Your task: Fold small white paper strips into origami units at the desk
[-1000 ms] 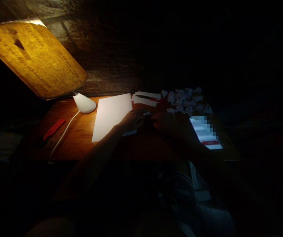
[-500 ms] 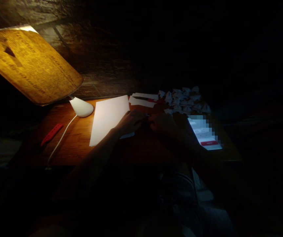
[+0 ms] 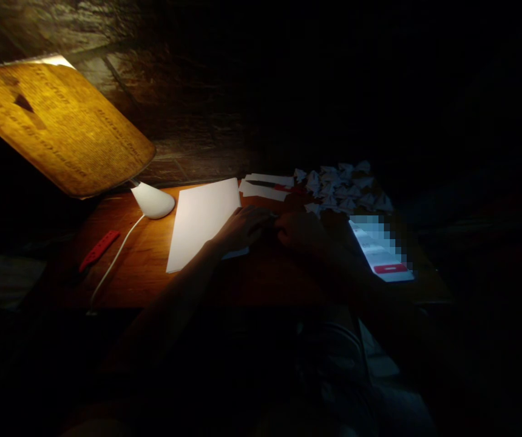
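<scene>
Where the lamp (image 3: 152, 200) lights the wooden worktop (image 3: 142, 267), the left hand (image 3: 241, 227) and right hand (image 3: 301, 230) meet, fingers curled inward over a sliver of white paper (image 3: 271, 214) between them; it is too dark to tell whether either grips it. The left hand lies on the right edge of a white sheet (image 3: 199, 221). Beyond lie paper strips (image 3: 265, 185) and a heap of folded paper pieces (image 3: 343, 185); a lit phone (image 3: 382, 252) sits beside the right hand.
</scene>
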{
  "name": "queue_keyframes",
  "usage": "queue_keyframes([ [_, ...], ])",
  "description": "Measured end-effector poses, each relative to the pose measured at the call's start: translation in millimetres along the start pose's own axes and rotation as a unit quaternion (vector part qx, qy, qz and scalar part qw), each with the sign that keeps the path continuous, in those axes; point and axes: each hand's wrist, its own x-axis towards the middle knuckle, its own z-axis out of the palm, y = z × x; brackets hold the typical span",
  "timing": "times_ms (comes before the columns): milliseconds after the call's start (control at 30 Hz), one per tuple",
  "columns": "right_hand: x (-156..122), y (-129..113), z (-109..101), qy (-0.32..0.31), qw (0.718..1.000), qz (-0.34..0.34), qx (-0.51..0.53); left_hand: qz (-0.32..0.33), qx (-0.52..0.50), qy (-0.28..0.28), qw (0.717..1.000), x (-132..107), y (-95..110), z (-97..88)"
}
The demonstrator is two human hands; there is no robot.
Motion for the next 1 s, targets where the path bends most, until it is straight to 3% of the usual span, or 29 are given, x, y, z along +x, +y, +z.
queue_keyframes([
  [133,-0.2,0.4,-0.3,-0.001,1.0,-0.011,-0.014,-0.001,0.009,-0.004,1.0,0.7,2.7,-0.8],
  [333,2.6,6.7,8.7,0.067,0.993,-0.094,-0.028,-0.021,0.033,-0.009,0.999,1.3,4.5,0.2],
  [433,3.4,5.4,11.5,0.068,0.99,-0.122,-0.034,-0.025,0.035,-0.009,0.999,2.2,5.3,-0.3],
  [733,1.5,-16.7,1.2,0.024,0.994,-0.07,-0.077,-0.035,0.03,-0.01,0.999,5.1,7.3,-0.6],
  [1000,5.5,2.3,17.7,0.113,0.99,-0.078,-0.019,-0.047,0.034,0.021,0.998,5.5,7.0,-1.3],
])
